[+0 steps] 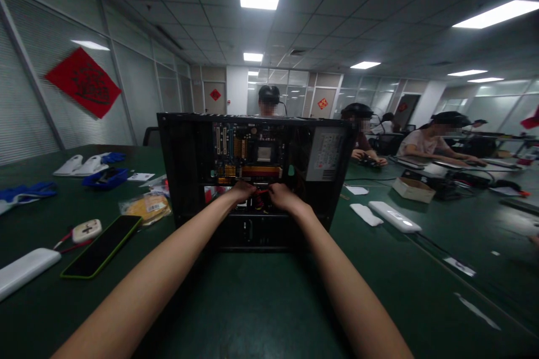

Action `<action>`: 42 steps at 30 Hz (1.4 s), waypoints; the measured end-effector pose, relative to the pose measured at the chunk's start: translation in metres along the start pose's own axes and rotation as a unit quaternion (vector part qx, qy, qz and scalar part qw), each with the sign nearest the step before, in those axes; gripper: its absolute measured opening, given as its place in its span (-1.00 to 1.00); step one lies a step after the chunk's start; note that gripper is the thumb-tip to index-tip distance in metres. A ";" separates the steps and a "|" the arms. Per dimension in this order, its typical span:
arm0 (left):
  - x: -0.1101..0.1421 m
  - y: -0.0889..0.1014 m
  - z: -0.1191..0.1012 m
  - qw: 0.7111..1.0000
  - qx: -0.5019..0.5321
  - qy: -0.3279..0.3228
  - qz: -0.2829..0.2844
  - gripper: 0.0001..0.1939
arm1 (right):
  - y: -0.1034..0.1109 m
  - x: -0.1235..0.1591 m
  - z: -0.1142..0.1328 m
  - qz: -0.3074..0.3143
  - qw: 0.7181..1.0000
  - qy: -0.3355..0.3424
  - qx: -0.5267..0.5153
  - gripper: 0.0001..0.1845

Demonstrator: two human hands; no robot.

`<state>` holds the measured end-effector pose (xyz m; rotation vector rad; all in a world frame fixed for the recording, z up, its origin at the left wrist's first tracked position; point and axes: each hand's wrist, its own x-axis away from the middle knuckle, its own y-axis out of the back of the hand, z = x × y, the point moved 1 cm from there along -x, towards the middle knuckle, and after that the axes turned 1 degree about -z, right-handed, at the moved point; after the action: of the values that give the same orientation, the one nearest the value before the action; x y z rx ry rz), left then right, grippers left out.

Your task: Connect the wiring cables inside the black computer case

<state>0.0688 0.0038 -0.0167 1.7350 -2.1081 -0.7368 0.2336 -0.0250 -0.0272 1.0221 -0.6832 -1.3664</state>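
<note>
Forearms, left hand and right hand pinched shut on a red strand, probably cable, inside the computer case.

Phone left of computer case; power strip right.

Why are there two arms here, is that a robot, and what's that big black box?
No robot here! These are a person's own bare arms. There is one picture, taken by a camera worn on that person's head, looking forward and down.

The big black box is an open computer case, with a circuit board inside. The left hand and right hand reach into it. Between them is something thin and red, maybe a wire; it's too small to tell.

On the green table, a phone and a yellow packet lie left of the case. Other people sit farther back.
</note>
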 end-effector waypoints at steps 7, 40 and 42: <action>-0.001 -0.001 0.003 0.999 0.011 0.027 0.013 -0.84 | 0.001 0.001 0.003 -0.005 1.000 0.002 0.026 -0.66; 0.004 -0.003 -0.008 0.960 -0.275 -0.012 -0.057 -0.61 | 0.008 0.002 0.012 -0.062 0.989 -0.066 0.121 -0.67; 0.012 -0.005 -0.013 0.950 -0.302 -0.029 -0.074 -0.60 | 0.009 0.004 0.015 -0.075 0.987 -0.060 0.128 -0.67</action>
<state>0.0775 -0.0109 -0.0105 1.5348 -1.5505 -1.3213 0.2252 -0.0325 -0.0140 1.2217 -0.9041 -1.5064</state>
